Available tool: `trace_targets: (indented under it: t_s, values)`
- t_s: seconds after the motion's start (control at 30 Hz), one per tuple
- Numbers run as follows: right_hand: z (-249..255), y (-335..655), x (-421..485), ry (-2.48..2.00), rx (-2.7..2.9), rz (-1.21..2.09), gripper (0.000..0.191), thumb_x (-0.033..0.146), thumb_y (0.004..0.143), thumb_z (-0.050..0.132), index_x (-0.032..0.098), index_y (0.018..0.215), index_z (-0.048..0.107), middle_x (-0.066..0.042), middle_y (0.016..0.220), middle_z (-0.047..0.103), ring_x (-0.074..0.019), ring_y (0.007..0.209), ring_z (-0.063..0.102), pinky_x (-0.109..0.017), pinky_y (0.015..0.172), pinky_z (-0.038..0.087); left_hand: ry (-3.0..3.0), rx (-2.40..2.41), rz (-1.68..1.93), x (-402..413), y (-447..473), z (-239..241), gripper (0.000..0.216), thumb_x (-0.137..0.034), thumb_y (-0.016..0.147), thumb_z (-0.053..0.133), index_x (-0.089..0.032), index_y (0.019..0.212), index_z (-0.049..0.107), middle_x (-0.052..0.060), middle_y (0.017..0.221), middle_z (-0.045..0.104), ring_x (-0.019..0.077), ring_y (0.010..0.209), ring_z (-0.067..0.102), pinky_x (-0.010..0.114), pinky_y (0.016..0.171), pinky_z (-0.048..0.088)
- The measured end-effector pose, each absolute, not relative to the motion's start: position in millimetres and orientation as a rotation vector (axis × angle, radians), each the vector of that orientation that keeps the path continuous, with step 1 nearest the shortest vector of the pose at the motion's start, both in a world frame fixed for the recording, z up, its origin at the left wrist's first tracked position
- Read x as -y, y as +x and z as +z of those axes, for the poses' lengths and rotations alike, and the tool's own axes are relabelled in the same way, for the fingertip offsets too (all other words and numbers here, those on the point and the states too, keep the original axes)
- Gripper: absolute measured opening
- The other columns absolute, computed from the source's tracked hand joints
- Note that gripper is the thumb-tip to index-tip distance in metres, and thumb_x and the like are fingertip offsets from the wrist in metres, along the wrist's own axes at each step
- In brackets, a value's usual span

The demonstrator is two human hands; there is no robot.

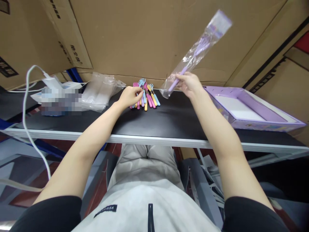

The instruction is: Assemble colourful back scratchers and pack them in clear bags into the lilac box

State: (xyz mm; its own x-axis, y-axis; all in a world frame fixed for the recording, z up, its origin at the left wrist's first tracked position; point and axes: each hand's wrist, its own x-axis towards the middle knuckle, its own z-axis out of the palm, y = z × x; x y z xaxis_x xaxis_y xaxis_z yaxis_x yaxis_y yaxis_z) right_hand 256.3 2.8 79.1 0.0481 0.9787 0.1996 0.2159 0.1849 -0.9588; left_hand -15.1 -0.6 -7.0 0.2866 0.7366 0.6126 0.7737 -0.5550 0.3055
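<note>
My right hand [189,84] is raised over the back of the table, closed on the handle end of a purple back scratcher [201,46]. That back scratcher is inside a clear plastic sleeve [190,61] with a printed header, tilted up to the right. My left hand [131,96] rests at the left side of a pile of small back scratchers [151,96] with pink, blue, yellow and purple handles and claw-shaped heads. Its fingers are curled together over the pile, and whatever is between them is hidden.
Clear plastic sleeves [98,93] lie left of the pile, beside a white charger with a cable [51,82]. A shallow purple box [263,124] sits at the right. Cardboard [145,38] walls off the back of the black table [166,124].
</note>
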Motion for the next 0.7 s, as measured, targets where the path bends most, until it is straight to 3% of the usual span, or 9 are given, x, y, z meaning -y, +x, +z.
trace_targets:
  t_s: [0.13, 0.27, 0.43, 0.7]
  values:
    - [39, 234, -8, -1.099, 1.306, 1.090, 0.016, 0.021, 0.098, 0.072, 0.020, 0.109, 0.060, -0.006, 0.108, 0.081, -0.0202, 0.102, 0.079, -0.048, 0.103, 0.063, -2.473, 1.194, -1.246, 4, -7, -6, 0.028, -0.037, 0.096, 0.056, -0.020, 0.104, 0.076, 0.011, 0.116, 0.077, 0.0268, 0.107, 0.070, 0.040, 0.099, 0.053]
    - [14, 224, -1, -0.963, 1.076, 1.287, 0.021, 0.019, 0.094, 0.076, 0.023, 0.099, 0.057, 0.003, 0.089, 0.079, -0.0138, 0.083, 0.078, -0.044, 0.101, 0.064, -2.482, 1.055, -1.199, 3, 1, -10, 0.021, -0.040, 0.094, 0.065, -0.023, 0.101, 0.075, 0.012, 0.137, 0.070, 0.0316, 0.128, 0.062, 0.050, 0.113, 0.047]
    - [5, 218, 5, -0.918, 0.968, 1.335, 0.023, 0.019, 0.093, 0.079, 0.023, 0.099, 0.057, 0.005, 0.084, 0.077, -0.0116, 0.077, 0.077, -0.040, 0.099, 0.065, -2.517, 1.065, -1.095, -2, 4, -18, 0.018, -0.039, 0.092, 0.070, -0.023, 0.089, 0.078, 0.012, 0.143, 0.066, 0.0352, 0.136, 0.057, 0.057, 0.116, 0.041]
    - [1, 212, 9, -0.854, 0.854, 1.366, 0.018, 0.019, 0.097, 0.075, 0.022, 0.098, 0.057, 0.003, 0.089, 0.078, -0.0123, 0.089, 0.080, -0.036, 0.104, 0.063, -2.514, 1.135, -1.202, -10, -1, -18, 0.016, -0.039, 0.090, 0.076, -0.026, 0.093, 0.086, 0.009, 0.145, 0.069, 0.0341, 0.134, 0.057, 0.058, 0.117, 0.040]
